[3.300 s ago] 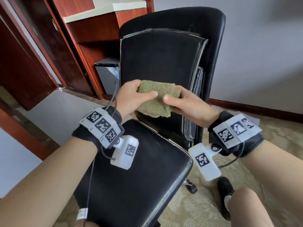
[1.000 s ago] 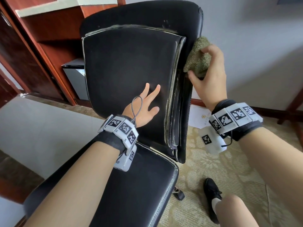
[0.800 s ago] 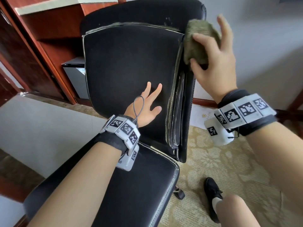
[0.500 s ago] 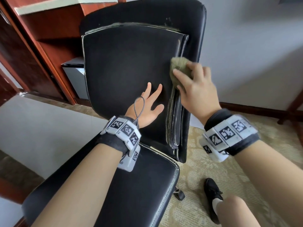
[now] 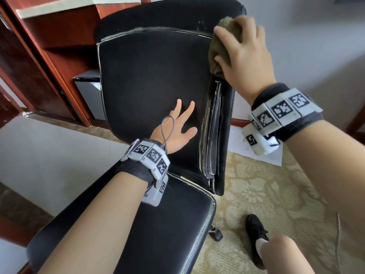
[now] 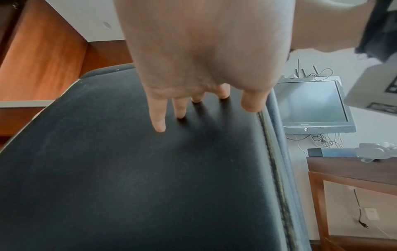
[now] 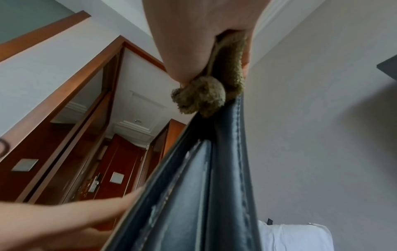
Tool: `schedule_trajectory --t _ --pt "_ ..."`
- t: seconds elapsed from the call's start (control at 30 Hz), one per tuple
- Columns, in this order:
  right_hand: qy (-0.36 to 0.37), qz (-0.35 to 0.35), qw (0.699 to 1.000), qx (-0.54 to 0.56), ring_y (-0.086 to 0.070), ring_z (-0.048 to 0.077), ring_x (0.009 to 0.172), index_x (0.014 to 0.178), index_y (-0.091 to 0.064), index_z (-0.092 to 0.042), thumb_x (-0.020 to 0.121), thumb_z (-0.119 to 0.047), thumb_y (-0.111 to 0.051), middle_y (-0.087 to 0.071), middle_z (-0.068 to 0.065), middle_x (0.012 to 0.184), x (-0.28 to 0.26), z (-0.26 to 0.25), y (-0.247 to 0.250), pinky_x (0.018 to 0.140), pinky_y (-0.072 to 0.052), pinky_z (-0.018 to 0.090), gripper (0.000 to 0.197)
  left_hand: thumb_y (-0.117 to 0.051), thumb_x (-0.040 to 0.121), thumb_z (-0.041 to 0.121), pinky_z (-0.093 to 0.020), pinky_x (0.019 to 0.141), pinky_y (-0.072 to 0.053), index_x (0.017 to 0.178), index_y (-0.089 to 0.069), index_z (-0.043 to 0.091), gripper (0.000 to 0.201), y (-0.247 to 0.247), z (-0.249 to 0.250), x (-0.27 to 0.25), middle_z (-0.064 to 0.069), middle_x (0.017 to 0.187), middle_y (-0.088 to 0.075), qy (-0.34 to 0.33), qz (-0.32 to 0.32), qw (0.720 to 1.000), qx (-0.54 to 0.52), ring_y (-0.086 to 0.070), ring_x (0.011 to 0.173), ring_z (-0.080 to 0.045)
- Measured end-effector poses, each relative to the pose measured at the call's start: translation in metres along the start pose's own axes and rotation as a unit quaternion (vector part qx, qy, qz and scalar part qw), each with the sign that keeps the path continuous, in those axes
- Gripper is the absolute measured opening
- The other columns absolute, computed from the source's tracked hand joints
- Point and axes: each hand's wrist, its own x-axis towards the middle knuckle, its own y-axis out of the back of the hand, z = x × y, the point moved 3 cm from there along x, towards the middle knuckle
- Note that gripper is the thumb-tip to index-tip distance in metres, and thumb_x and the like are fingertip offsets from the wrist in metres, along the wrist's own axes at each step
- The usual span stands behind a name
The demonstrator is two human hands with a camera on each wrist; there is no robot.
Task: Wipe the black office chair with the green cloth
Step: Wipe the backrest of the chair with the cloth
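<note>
The black office chair (image 5: 150, 76) faces me, its backrest (image 6: 128, 169) upright and its seat (image 5: 167, 224) below my arms. My left hand (image 5: 177, 125) lies flat against the lower backrest with straight, spread fingers (image 6: 160, 122). My right hand (image 5: 243, 54) grips the bunched green cloth (image 5: 221, 50) against the upper right edge of the backrest. In the right wrist view the cloth (image 7: 201, 100) is squeezed between thumb and fingers onto the stitched side edge of the chair (image 7: 214, 178).
A reddish wooden cabinet (image 5: 59, 46) and a small grey box (image 5: 88, 91) stand behind the chair at left. A patterned carpet (image 5: 276, 194), a sheet of paper (image 5: 243, 147) and my black shoe (image 5: 255, 234) lie at right. A monitor (image 6: 311, 105) and a wooden table (image 6: 352, 171) stand beyond.
My right hand has slid the cloth up the backrest's right edge, from mid-height to the upper corner. The left hand has stayed flat on the backrest.
</note>
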Motion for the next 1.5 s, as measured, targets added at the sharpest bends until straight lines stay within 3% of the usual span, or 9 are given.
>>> schedule_trajectory --t 0.17,0.47,0.67,0.77,0.87,0.97,1.13,1.4,1.5 --pt "-0.003 -0.007 1.000 0.001 -0.042 0.048 0.111 0.136 -0.045 -0.020 0.082 -0.034 -0.061 -0.039 0.019 0.140 -0.014 -0.005 -0.012 0.078 -0.050 0.051 0.058 -0.041 0.097 0.041 -0.044 0.089 -0.046 0.148 0.001 0.043 0.066 -0.001 -0.001 0.000 0.010 0.158 0.013 0.000 0.002 1.000 0.001 -0.036 0.134 -0.031" --pt "0.015 -0.077 0.991 0.108 -0.048 0.049 0.101 0.132 -0.052 -0.015 0.078 0.001 -0.058 -0.043 0.027 0.130 -0.043 -0.010 -0.006 0.079 -0.047 0.052 0.057 -0.040 0.098 0.038 -0.041 0.095 -0.041 0.148 0.001 0.042 0.065 -0.003 -0.003 -0.001 0.009 0.157 0.015 -0.012 0.003 1.000 0.006 -0.008 0.146 -0.022" --pt "0.012 -0.069 0.997 0.015 -0.036 0.042 0.120 0.136 -0.044 -0.022 0.086 -0.028 -0.058 -0.032 0.015 0.144 0.004 -0.018 0.008 0.085 -0.044 0.049 0.052 -0.040 0.098 0.039 -0.044 0.095 -0.043 0.148 0.001 0.043 0.064 0.003 -0.001 -0.003 0.010 0.157 0.015 0.000 -0.013 1.000 0.008 -0.015 0.144 -0.023" --pt "-0.013 -0.078 0.996 -0.041 -0.030 0.045 0.127 0.139 -0.040 -0.025 0.078 -0.062 -0.048 -0.026 0.014 0.150 -0.006 -0.025 -0.006 0.096 -0.035 0.053 0.071 -0.040 0.098 0.040 -0.046 0.097 -0.044 0.147 0.001 0.044 0.064 0.004 0.003 -0.006 0.011 0.157 0.015 0.007 -0.019 1.000 -0.006 -0.021 0.143 -0.024" --pt "-0.048 -0.064 0.995 -0.058 -0.025 0.047 0.131 0.142 -0.034 -0.027 0.076 -0.070 -0.043 -0.020 0.016 0.153 -0.019 -0.026 -0.018 0.098 -0.026 0.058 0.079 -0.040 0.098 0.040 -0.046 0.098 -0.044 0.148 -0.001 0.042 0.064 0.006 0.004 -0.007 0.010 0.158 0.014 0.006 -0.020 1.000 -0.003 -0.026 0.140 -0.025" --pt "-0.049 -0.042 0.995 -0.075 -0.035 0.048 0.124 0.140 -0.037 -0.024 0.077 -0.057 -0.061 -0.033 0.023 0.144 -0.015 -0.025 -0.025 0.093 -0.033 0.057 0.075 -0.041 0.098 0.039 -0.045 0.093 -0.046 0.148 -0.002 0.042 0.064 0.005 0.003 -0.008 0.009 0.158 0.013 0.004 -0.021 1.000 -0.002 -0.036 0.133 -0.027" --pt "-0.022 0.012 0.998 -0.066 -0.056 0.045 0.088 0.123 -0.057 -0.011 0.069 -0.031 -0.078 -0.057 0.027 0.111 -0.011 -0.028 -0.027 0.063 -0.051 0.043 0.061 -0.041 0.098 0.039 -0.047 0.096 -0.045 0.148 -0.002 0.042 0.064 0.001 0.000 -0.006 0.010 0.158 0.013 -0.008 -0.016 1.000 -0.009 -0.022 0.142 -0.025" --pt "-0.024 -0.028 0.999 0.003 -0.051 0.048 0.090 0.125 -0.055 -0.006 0.070 -0.001 -0.073 -0.052 0.031 0.114 -0.043 -0.036 -0.033 0.053 -0.049 0.043 0.057 -0.040 0.098 0.041 -0.047 0.101 -0.041 0.148 -0.003 0.041 0.063 -0.003 -0.006 -0.003 0.010 0.157 0.014 -0.022 -0.006 1.000 -0.013 -0.011 0.145 -0.024" --pt "-0.015 -0.044 0.999 -0.008 -0.044 0.046 0.106 0.133 -0.047 -0.011 0.082 -0.004 -0.060 -0.043 0.027 0.128 -0.021 -0.031 -0.023 0.067 -0.048 0.047 0.053 -0.041 0.098 0.040 -0.040 0.087 -0.047 0.149 -0.005 0.041 0.062 0.000 -0.008 -0.005 0.010 0.158 0.010 -0.027 -0.013 0.999 -0.014 -0.032 0.136 -0.025"
